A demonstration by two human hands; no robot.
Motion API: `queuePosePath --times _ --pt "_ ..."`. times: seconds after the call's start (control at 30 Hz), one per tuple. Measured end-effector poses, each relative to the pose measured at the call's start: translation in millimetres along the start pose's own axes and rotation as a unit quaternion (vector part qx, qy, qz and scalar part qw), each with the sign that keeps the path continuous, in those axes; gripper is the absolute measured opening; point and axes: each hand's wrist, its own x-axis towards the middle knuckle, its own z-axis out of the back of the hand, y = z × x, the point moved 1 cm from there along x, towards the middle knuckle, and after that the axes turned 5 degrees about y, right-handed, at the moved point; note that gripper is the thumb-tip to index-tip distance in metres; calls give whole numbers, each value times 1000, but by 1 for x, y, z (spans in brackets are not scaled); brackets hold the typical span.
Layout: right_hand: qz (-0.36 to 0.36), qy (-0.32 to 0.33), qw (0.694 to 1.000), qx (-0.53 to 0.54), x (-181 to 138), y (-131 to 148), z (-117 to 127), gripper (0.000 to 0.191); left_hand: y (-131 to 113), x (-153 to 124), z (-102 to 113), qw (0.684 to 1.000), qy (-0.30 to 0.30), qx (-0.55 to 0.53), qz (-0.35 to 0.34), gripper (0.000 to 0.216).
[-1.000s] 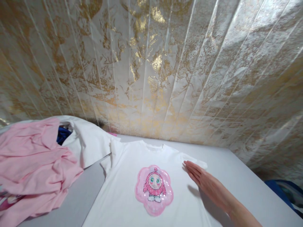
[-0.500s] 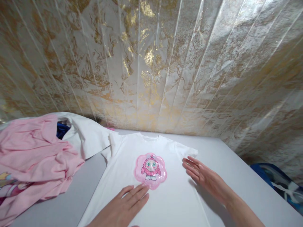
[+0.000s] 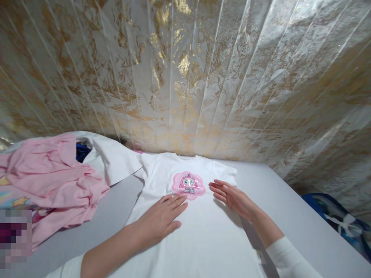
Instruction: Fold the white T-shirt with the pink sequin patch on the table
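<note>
A white short-sleeved T-shirt [image 3: 199,235] lies spread out front side up, its neck away from me. On its chest is a pink flower-shaped patch [image 3: 189,186] with a sparkly cartoon figure. My left hand [image 3: 162,216] rests flat on the shirt, fingertips at the lower edge of the patch, fingers stretched and holding nothing. To the right of the patch, my right hand [image 3: 232,197] hovers or lightly touches the shirt beside its right sleeve, palm turned inward, fingers extended. The shirt's bottom hem is out of view.
Pink clothing [image 3: 63,177] is heaped on the left, over a white garment [image 3: 113,158] and something dark blue. The light table [image 3: 272,200] ends at a wall covered in gold-and-silver patterned sheeting [image 3: 185,96]. A blue bag [image 3: 339,220] with clear panels stands beyond the right edge.
The shirt's chest has wrinkled and the patch looks flatter and further from me. Both hands have moved forward, and the right has also come left toward the patch.
</note>
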Motion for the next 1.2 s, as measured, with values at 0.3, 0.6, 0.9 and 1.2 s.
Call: queuePosePath --times 0.3,0.6,0.9,1.2 --pt "130 40 800 -584 -53 -30 -96 47 -12 -60 -12 998 -19 22 52 62" --pt "137 27 651 -746 -62 -62 -59 62 -11 -81 -14 997 -12 41 65 64" --pt "125 41 684 -717 -72 -72 -67 67 -24 -111 -7 999 -17 39 -3 65" --pt "-45 138 908 -392 -56 -6 -59 59 -65 -75 27 1000 9 2 -19 69"
